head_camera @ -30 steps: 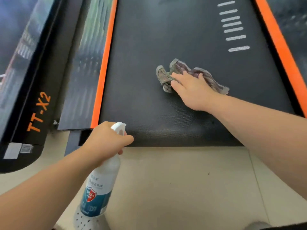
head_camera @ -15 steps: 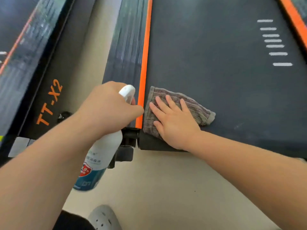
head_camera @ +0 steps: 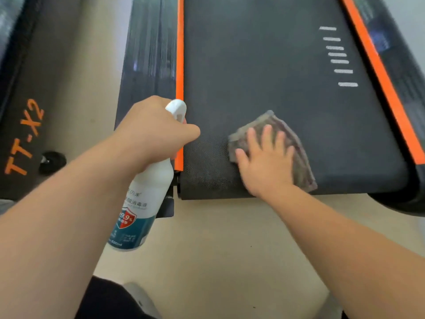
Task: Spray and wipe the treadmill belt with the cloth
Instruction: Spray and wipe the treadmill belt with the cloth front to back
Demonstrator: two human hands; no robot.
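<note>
Beige floor [head_camera: 218,249], perhaps another treadmill [head_camera: 25,134] marked TT-X2.

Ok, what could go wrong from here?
1. The right hand presses the cloth flat with straight fingers near the end of the treadmill belt; a further pull toward the person could slide the cloth off the edge onto the floor.
2. The left hand grips the spray bottle with its nozzle above the orange side strip; a squeeze now might wet the strip rather than the belt.
</note>
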